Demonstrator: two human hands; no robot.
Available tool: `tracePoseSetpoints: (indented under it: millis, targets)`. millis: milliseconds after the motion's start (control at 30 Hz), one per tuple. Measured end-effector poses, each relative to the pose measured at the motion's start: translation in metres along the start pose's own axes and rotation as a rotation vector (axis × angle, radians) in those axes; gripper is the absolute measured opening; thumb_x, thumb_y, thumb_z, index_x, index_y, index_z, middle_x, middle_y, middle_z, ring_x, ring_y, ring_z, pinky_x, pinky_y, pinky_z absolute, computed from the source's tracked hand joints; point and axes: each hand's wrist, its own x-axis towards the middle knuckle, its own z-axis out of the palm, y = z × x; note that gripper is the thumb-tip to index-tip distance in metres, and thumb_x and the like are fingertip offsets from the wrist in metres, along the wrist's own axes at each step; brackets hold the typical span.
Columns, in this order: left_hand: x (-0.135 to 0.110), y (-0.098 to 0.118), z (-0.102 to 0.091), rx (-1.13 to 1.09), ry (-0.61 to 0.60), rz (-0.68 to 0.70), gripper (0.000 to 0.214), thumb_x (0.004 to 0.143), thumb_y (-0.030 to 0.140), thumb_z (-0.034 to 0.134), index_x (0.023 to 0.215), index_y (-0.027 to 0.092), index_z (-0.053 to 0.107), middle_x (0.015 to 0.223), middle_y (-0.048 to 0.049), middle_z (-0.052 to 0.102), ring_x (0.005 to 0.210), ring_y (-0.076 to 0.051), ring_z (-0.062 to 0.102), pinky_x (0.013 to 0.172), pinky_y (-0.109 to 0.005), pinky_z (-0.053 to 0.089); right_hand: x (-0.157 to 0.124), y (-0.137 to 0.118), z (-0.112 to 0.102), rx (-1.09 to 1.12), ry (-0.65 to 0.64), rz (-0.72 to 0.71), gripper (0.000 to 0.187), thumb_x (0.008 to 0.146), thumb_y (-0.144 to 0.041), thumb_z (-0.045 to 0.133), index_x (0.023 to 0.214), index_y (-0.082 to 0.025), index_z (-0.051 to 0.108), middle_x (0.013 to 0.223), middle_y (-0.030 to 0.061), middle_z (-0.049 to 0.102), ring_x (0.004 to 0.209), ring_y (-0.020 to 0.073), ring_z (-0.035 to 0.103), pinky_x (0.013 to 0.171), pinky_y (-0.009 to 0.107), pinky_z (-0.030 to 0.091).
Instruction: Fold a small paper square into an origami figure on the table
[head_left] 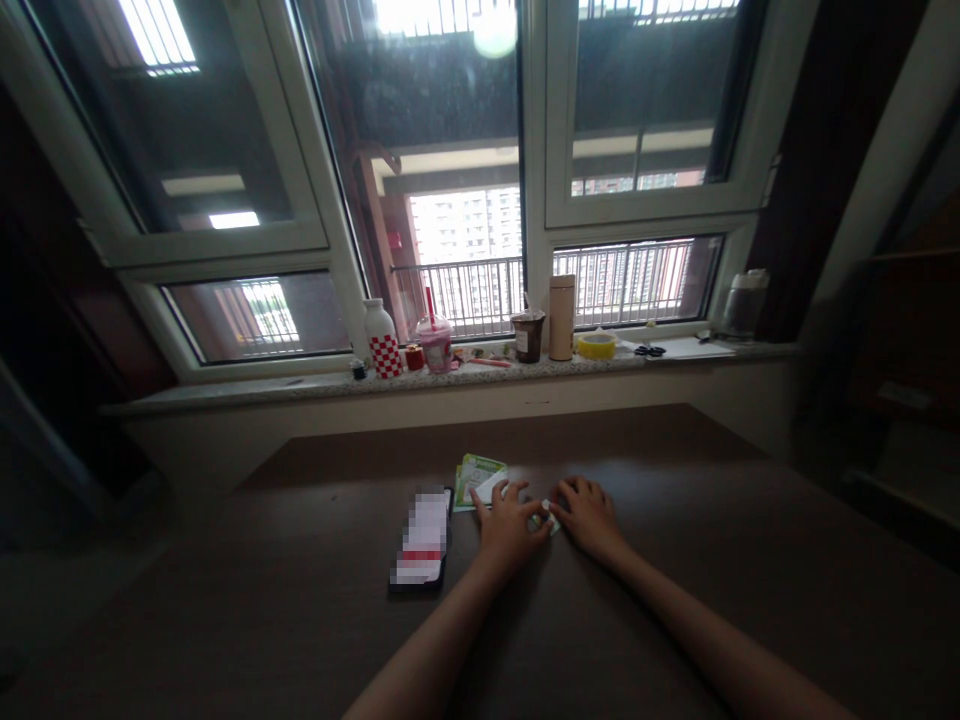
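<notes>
Well, the tightest spot is to the left of my left hand (506,522), where a phone (424,537) lies flat, near but apart. Just beyond my left fingertips sits a green-and-white paper packet (480,474); I cannot tell whether it touches them. Past my right hand (590,514), out to the right, the dark wooden table (750,560) runs bare, and bare wood also stretches ahead of my fingers to the table's far edge.

Both forearms come in from below and meet at the middle, palms down and knuckles raised. My fingers are curled and close together, the tips of both hands set on a small white paper (547,517) that lies between them on the table. I cannot tell whether I pinch it or only press it flat.

Well beyond my fingers a stone windowsill (262,388) carries a red-checked bottle (383,341), a pink cup (436,346), a dark cup (528,336), a tan flask (561,317) and a yellow tape roll (597,345), under tall white-framed windows.
</notes>
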Motion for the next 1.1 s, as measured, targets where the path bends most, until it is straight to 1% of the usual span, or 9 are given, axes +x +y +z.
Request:
tracePoseSetpoints:
  millis: [100,267,400,633,767,933,1100]
  targets:
    - [0.0007,-0.0008,-0.0004,0.027,0.004,0.046,0.017,0.081,0.049,0.063,0.091,0.036,0.070,0.138,0.0038,0.052,0.135,-0.034,0.031,0.104,-0.075,-0.009,0.0003,0.0007,-0.0003,0.025,-0.002,0.005,0.021,0.088,-0.041,0.053,0.101,-0.028,0.064,0.119,0.0051,0.057,0.111,0.0263,0.048,0.094,0.040,0.034]
    - [0.0020,-0.0026,-0.0006,0.036,-0.025,0.054,0.019,0.081,0.049,0.063,0.092,0.035,0.070,0.139,0.0038,0.051,0.135,-0.035,0.030,0.103,-0.077,-0.009,0.0021,0.0056,-0.0015,0.113,-0.020,0.027,0.024,0.092,-0.035,0.044,0.098,-0.024,0.065,0.117,0.0048,0.060,0.110,0.0243,0.049,0.095,0.038,0.035]
    - [0.0019,-0.0029,-0.0008,0.037,-0.038,0.056,0.019,0.082,0.050,0.062,0.093,0.036,0.069,0.139,0.0045,0.050,0.136,-0.035,0.029,0.103,-0.077,-0.007,0.0021,0.0091,-0.0024,0.180,-0.021,0.027,0.019,0.089,-0.030,0.050,0.096,-0.023,0.066,0.116,0.0042,0.061,0.111,0.0237,0.049,0.096,0.036,0.034]
    - [0.0025,-0.0021,0.0002,0.022,-0.056,0.036,0.019,0.082,0.049,0.062,0.093,0.035,0.068,0.140,0.0043,0.049,0.136,-0.035,0.028,0.103,-0.077,-0.008,0.0017,0.0048,-0.0046,0.169,-0.010,0.031,0.014,0.084,-0.029,0.056,0.091,-0.025,0.067,0.115,0.0051,0.060,0.110,0.0250,0.049,0.094,0.038,0.034]
    - [0.0033,-0.0024,0.0005,0.042,-0.068,0.041,0.020,0.083,0.050,0.060,0.094,0.036,0.068,0.141,0.0049,0.048,0.136,-0.035,0.027,0.102,-0.078,-0.007,0.0020,0.0028,-0.0055,0.164,-0.014,0.041,0.013,0.083,-0.027,0.057,0.092,-0.026,0.067,0.114,0.0046,0.060,0.110,0.0246,0.050,0.094,0.037,0.035]
    - [0.0025,-0.0031,0.0014,0.038,-0.077,0.029,0.022,0.084,0.051,0.059,0.095,0.035,0.068,0.142,0.0049,0.047,0.137,-0.034,0.026,0.104,-0.076,-0.008,-0.0002,0.0059,-0.0026,0.160,0.009,0.002,0.014,0.085,-0.029,0.056,0.095,-0.027,0.067,0.114,0.0044,0.060,0.110,0.0248,0.049,0.095,0.038,0.034]
    - [0.0002,-0.0047,0.0052,0.040,-0.051,0.041,0.021,0.085,0.051,0.056,0.096,0.037,0.066,0.140,0.0058,0.048,0.137,-0.034,0.026,0.103,-0.076,-0.008,-0.0020,0.0089,-0.0029,0.201,0.020,-0.002,0.012,0.083,-0.027,0.058,0.090,-0.025,0.068,0.108,0.0049,0.061,0.107,0.0227,0.051,0.094,0.036,0.036]
